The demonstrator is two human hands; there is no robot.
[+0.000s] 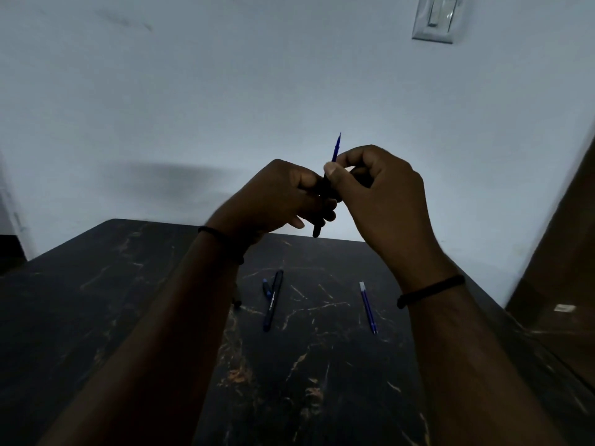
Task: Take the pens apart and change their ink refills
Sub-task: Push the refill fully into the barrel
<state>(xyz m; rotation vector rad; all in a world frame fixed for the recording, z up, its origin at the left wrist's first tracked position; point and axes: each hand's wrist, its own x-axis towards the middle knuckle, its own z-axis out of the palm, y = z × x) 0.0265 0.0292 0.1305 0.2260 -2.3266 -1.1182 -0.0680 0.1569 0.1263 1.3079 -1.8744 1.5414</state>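
Observation:
Both hands are raised above the dark marble table (128,300). My left hand (273,197) grips a black pen barrel (318,228), whose lower end sticks out below the fingers. My right hand (380,194) pinches a blue ink refill (336,146) that stands up out of the barrel's top. On the table lie a whole black pen (273,299) with a small blue-tipped pen part (266,287) beside it, and to the right two loose blue refills (367,307) side by side.
A white wall rises behind the table, with a light switch (439,16) at the upper right. A brown wooden panel (560,252) stands along the right edge. A small dark piece (237,302) lies partly hidden under my left forearm.

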